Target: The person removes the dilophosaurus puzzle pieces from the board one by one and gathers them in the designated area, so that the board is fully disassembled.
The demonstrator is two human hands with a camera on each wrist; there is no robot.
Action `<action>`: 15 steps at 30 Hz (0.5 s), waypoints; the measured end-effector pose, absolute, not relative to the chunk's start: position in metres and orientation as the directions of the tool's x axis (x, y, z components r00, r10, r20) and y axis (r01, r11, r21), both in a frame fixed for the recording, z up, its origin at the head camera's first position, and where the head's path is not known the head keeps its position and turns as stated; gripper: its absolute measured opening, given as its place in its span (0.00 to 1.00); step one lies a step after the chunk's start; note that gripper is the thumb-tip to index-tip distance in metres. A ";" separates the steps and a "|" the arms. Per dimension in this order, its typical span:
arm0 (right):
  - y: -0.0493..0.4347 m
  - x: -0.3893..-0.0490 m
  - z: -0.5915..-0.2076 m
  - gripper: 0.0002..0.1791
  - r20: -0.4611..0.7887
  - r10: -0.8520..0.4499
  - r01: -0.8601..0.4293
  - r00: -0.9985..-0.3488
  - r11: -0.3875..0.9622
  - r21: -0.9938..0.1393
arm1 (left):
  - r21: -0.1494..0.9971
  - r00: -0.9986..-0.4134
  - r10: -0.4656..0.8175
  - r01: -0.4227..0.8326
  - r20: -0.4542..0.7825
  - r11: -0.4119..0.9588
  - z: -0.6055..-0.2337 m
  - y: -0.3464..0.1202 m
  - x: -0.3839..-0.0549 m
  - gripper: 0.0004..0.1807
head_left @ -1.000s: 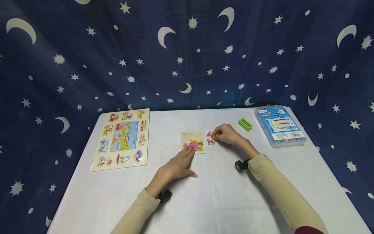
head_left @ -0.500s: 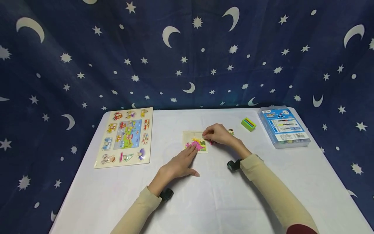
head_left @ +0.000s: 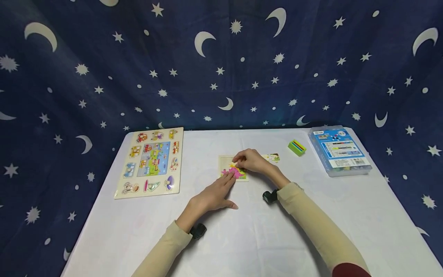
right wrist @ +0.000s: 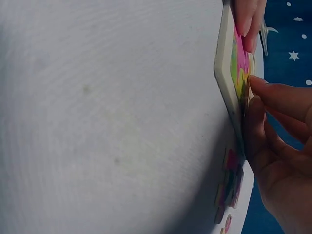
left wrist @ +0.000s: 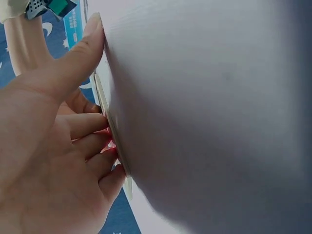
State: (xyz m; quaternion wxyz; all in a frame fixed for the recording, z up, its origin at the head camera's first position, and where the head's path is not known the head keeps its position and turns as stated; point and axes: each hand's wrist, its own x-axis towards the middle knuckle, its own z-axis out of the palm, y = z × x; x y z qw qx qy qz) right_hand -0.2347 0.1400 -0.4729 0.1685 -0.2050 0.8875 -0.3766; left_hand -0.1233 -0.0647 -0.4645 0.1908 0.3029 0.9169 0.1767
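Head view: straight-fingered left hand [head_left: 212,197] on square puzzle [head_left: 225,159], right hand [head_left: 254,161] pinching piece [right wrist: 245,92]. Creased white tabletop [head_left: 238,238] beneath, starry cloth [head_left: 221,50] beyond.

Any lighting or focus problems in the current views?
Head: fairly even light, soft shadow beside the right sleeve; left wrist: the tabletop looks greyish, with a broad shadow alongside the left hand; right wrist: dim, dark shadow near the puzzle tray, loose puzzle pieces blurred.
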 end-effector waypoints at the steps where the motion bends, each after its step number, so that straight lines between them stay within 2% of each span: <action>1: 0.140 -0.234 -0.473 0.11 -0.142 -0.491 -0.240 -0.860 0.633 -0.736 | 0.438 -0.746 0.621 0.488 -0.240 0.755 -0.465 -0.065 -0.123 0.57; 15: 0.138 -0.236 -0.472 0.10 -0.164 -0.489 -0.213 -0.857 0.625 -0.751 | 0.407 -0.758 0.617 0.506 -0.210 0.760 -0.467 -0.063 -0.115 0.52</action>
